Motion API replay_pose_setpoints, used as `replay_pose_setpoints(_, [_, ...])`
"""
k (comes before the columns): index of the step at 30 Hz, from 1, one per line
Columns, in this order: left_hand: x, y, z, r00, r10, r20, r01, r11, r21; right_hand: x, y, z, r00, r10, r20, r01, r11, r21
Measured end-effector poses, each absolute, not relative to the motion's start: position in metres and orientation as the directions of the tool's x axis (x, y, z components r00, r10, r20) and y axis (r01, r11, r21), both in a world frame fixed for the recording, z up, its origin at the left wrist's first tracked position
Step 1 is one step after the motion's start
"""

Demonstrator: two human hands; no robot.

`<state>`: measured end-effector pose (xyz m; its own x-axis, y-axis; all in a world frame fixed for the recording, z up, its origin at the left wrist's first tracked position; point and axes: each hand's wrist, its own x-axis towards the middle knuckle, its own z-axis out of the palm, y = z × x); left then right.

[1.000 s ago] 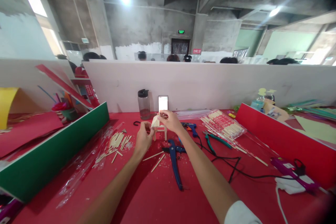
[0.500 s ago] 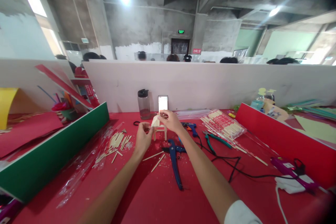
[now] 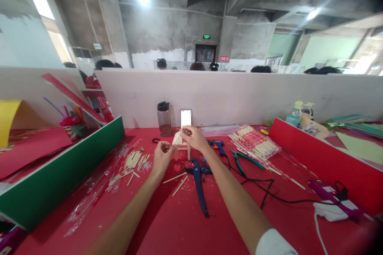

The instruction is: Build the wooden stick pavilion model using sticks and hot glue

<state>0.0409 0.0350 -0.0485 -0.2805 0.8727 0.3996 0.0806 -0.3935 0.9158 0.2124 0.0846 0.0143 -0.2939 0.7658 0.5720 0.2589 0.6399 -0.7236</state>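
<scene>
A small model of pale wooden sticks stands on legs joined by a crossbar, with a slanted top of sticks laid side by side. My right hand is closed on the upper right of this model, thumb and fingers pinching its top. At the model's left side, my left hand has its thumb and fingertips pressed together. Whatever lies between those fingertips is too small to make out. In front of the model lies a blue-handled cutter. Two loose sticks rest to the left of the cutter.
Cut sticks lie in a pile at left. Behind stand a dark bottle and a lit phone. To the right are a blue glue gun, green-handled pliers, bagged sticks and a black cable. Green and red boards flank the table.
My left hand has drawn slightly left, away from the model's top. My right hand and the model have stayed in place.
</scene>
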Motion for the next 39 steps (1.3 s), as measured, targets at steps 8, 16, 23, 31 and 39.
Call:
replay_pose_setpoints(8, [0.010, 0.034, -0.044, -0.192, 0.856, 0.481, 0.436, -0.365, 0.823, 0.212, 0.084, 0.015, -0.296, 0.768, 0.568, 0.230, 0.634, -0.738])
replay_pose_setpoints(16, [0.005, 0.025, -0.035, 0.002, 0.870, 0.494, 0.539, -0.417, 0.732, 0.213, 0.087, 0.011, -0.294, 0.761, 0.579, 0.226, 0.644, -0.731])
replay_pose_setpoints(23, [0.018, 0.032, -0.057, 0.064, 0.906, 0.418, 0.361, -0.412, 0.837, 0.225, 0.092, 0.010, -0.389, 0.725, 0.568, 0.133, 0.654, -0.744])
replay_pose_setpoints(31, [0.022, 0.039, -0.071, 0.176, 0.934, 0.312, 0.174, -0.341, 0.924, 0.245, 0.101, 0.003, -0.465, 0.703, 0.538, 0.050, 0.628, -0.777])
replay_pose_setpoints(39, [0.017, 0.036, -0.065, 0.153, 0.925, 0.347, 0.447, -0.378, 0.811, 0.249, 0.094, 0.011, -0.498, 0.702, 0.510, 0.083, 0.623, -0.778])
